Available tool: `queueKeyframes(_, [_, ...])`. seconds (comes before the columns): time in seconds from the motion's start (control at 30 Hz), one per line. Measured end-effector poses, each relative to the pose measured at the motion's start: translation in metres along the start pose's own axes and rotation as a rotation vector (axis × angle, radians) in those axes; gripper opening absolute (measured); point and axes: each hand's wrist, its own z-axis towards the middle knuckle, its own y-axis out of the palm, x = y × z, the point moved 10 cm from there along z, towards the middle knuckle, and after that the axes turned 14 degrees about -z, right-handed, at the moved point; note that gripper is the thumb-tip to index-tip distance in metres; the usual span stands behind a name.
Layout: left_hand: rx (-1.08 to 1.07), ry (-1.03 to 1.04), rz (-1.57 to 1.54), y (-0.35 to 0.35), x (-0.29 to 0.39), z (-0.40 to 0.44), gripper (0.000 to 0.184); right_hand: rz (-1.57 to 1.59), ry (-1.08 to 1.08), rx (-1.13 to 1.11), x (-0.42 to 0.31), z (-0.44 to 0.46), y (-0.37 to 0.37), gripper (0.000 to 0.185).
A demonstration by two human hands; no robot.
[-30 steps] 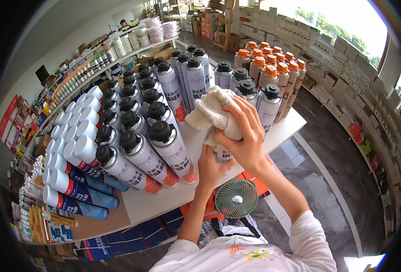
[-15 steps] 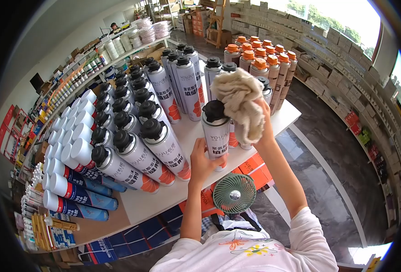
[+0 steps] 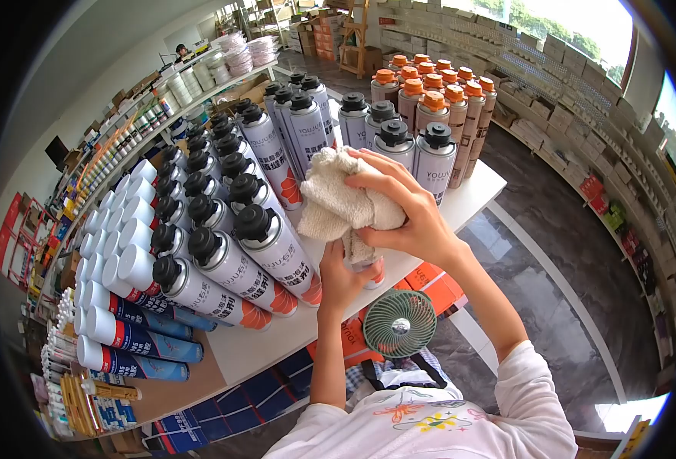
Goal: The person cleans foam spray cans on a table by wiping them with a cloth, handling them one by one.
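My left hand (image 3: 340, 281) is closed around the lower part of a white and red spray foam can (image 3: 376, 276) standing at the table's front edge. A crumpled cream cloth (image 3: 334, 197) covers the can's black top and most of its body. My right hand (image 3: 408, 208) grips that cloth, with fingers bent over it. Close on the left stand rows of similar black-capped cans (image 3: 273, 249). Just beyond my right hand are several more black-capped cans (image 3: 435, 162).
Orange-capped cans (image 3: 432, 111) fill the table's far right corner. White-capped blue cans (image 3: 143, 336) line the left side. A green fan (image 3: 399, 323) is at my front, beside orange boxes (image 3: 433, 283) under the table edge (image 3: 277, 348). Stocked shelves (image 3: 575, 138) run along the right wall.
My right hand has brought the cloth left and down onto the can, hiding its black top and label. My left hand keeps its hold low on the can.
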Motion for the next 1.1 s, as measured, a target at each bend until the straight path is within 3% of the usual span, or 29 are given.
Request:
queueKeyframes(0.1, [-0.086, -0.056, -0.034, 0.004, -0.01, 0.007, 0.059, -0.067, 0.073, -0.012, 0.01, 0.006, 0.008, 0.059])
queueKeyframes(0.17, [-0.096, -0.092, -0.049, 0.006, -0.004, 0.009, 0.059, 0.088, 0.304, 0.035, 0.033, 0.003, 0.01, 0.056])
queueKeyframes(0.37, [-0.119, -0.105, -0.119, 0.006, -0.016, 0.011, 0.054, 0.091, 0.468, 0.306, 0.051, -0.018, 0.011, 0.047])
queueKeyframes(0.43, [-0.129, -0.122, -0.159, 0.005, -0.013, 0.01, 0.052, 0.313, 0.621, 0.381, 0.068, -0.031, 0.017, 0.045])
queueKeyframes(0.5, [-0.129, -0.142, -0.196, 0.001, -0.015, 0.009, 0.051, 0.32, 0.608, 0.401, 0.065, -0.033, 0.018, 0.045])
queueKeyframes(0.57, [-0.18, -0.061, 0.015, 0.002, -0.011, 0.008, 0.05, 0.405, 0.608, 0.417, 0.065, -0.035, 0.017, 0.046])
queueKeyframes(0.7, [-0.044, -0.143, -0.175, -0.001, -0.002, 0.003, 0.051, 0.959, 0.873, 0.415, 0.096, -0.064, 0.046, 0.036])
queueKeyframes(0.77, [-0.044, -0.121, -0.128, 0.0, 0.004, 0.002, 0.052, 1.09, 1.047, 0.563, 0.109, -0.087, 0.056, 0.035])
queueKeyframes(0.83, [-0.043, -0.092, -0.083, 0.002, -0.002, -0.002, 0.052, 1.048, 1.069, 0.612, 0.12, -0.106, 0.054, 0.034])
queueKeyframes(0.9, [-0.042, -0.086, -0.005, 0.004, -0.008, -0.004, 0.054, 1.247, 0.682, 0.387, 0.1, -0.072, 0.044, 0.049])
queueKeyframes(0.97, [-0.044, -0.07, 0.017, 0.004, -0.012, -0.003, 0.055, 0.916, 0.776, 0.3, 0.087, -0.073, 0.026, 0.062])
queueKeyframes(1.03, [-0.049, -0.055, 0.035, 0.004, -0.008, 0.002, 0.056, 0.445, 0.487, 0.172, 0.063, -0.044, 0.008, 0.065])
queueKeyframes(1.1, [-0.105, -0.007, 0.063, 0.005, 0.009, 0.007, 0.056, 0.319, 0.463, 0.143, 0.052, -0.029, 0.005, 0.061])
